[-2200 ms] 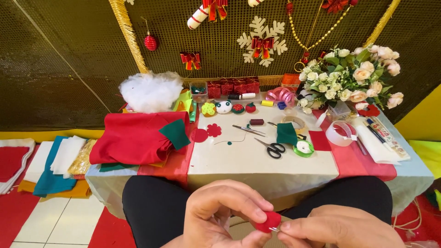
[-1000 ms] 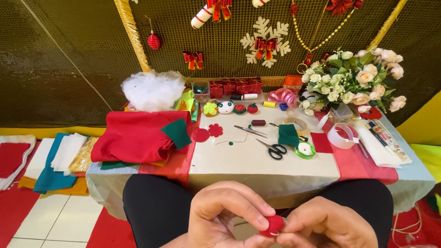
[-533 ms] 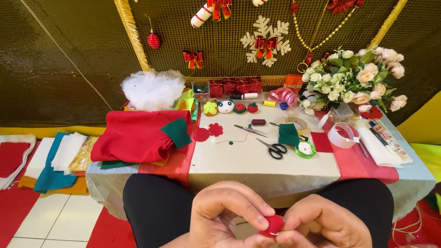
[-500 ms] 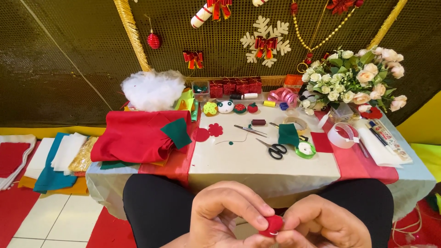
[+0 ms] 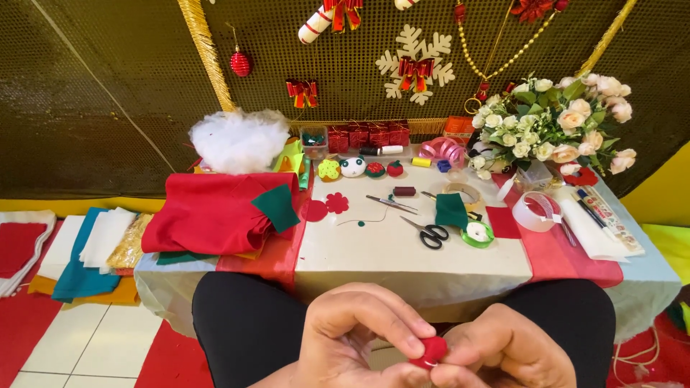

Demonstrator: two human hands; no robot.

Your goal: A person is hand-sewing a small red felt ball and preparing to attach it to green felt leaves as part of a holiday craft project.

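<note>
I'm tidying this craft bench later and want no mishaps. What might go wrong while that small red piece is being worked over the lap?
1. The small red piece is pinched only by fingertips of the left hand and right hand, off the table; it might slip to the floor.
2. The scissors lie near the table's front edge, so a reaching sleeve might knock them off.

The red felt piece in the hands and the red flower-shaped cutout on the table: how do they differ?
The red felt piece looks puffy and rounded, pinched between the left hand and right hand. The red flower-shaped cutout lies flat and untouched on the table, with scalloped edges. Both are red.
</note>
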